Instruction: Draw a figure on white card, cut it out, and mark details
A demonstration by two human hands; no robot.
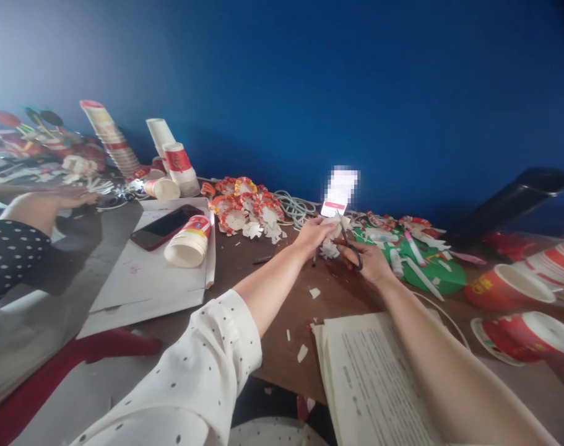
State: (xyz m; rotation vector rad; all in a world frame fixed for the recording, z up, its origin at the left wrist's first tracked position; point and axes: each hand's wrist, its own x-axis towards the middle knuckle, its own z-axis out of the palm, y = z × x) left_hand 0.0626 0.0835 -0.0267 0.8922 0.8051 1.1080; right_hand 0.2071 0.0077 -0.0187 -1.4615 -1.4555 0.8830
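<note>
Over the brown table, my left hand (313, 235) is closed, its fingertips pinching a pale piece of paper (329, 230). My right hand (371, 262) is wrapped round the black handles of a pair of scissors (355, 253). The blades point up and away from me, against the paper or just beside it; the exact contact is too small to tell. More white cut scraps (329, 249) lie right below my hands. Just behind them stands a phone (335, 207) with a lit screen, partly blurred.
Left of my hands lies a heap of red-and-white paper cutouts (247, 207). A paper cup (189, 243) and dark phone (163, 224) rest on a white folder (145, 288). Printed sheets (369, 378) lie in front, a green disc (442, 277) at right. Another person's hand (70, 197) is far left.
</note>
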